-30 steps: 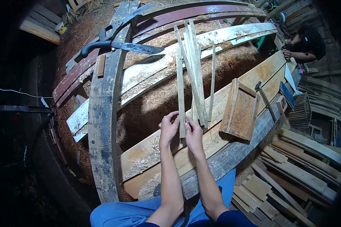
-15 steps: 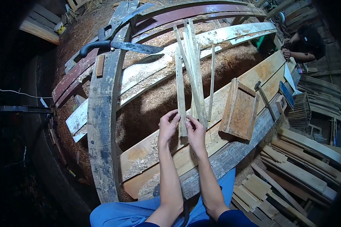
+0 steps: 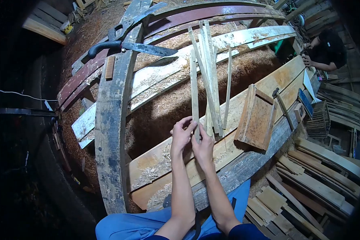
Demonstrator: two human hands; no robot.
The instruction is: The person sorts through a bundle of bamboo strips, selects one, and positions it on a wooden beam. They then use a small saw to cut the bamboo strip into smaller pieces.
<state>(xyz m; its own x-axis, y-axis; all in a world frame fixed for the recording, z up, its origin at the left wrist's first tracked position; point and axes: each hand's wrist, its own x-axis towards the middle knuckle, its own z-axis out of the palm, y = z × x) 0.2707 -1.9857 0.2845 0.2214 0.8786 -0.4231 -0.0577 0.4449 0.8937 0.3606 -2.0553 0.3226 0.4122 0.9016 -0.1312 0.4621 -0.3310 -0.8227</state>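
Observation:
A thin wooden strip (image 3: pixel 194 88) points away from me, its near end between my hands. My left hand (image 3: pixel 181 137) is closed on that end from the left, thumb against the strip. From the right, my right hand (image 3: pixel 204 147) pinches the same end, its fingers partly hiding it. Just right of the held strip, several more wooden strips (image 3: pixel 210 80) lie in a loose bundle across the planks. One separate strip (image 3: pixel 228 88) lies a little further right. Pale wooden planks (image 3: pixel 152 162) with shavings on them lie under my hands.
A wooden box-like piece (image 3: pixel 257 118) and a hammer (image 3: pixel 283 108) lie on the right. A machete (image 3: pixel 148 49) and a handsaw (image 3: pixel 136 22) rest on the thick beam (image 3: pixel 110 120). Another person (image 3: pixel 328 50) works at far right. Stacked boards (image 3: pixel 308 176) stand lower right.
My hands have closed in around the strip's near end, covering more of it, and the right hand has shifted lower. The whole view has shifted slightly.

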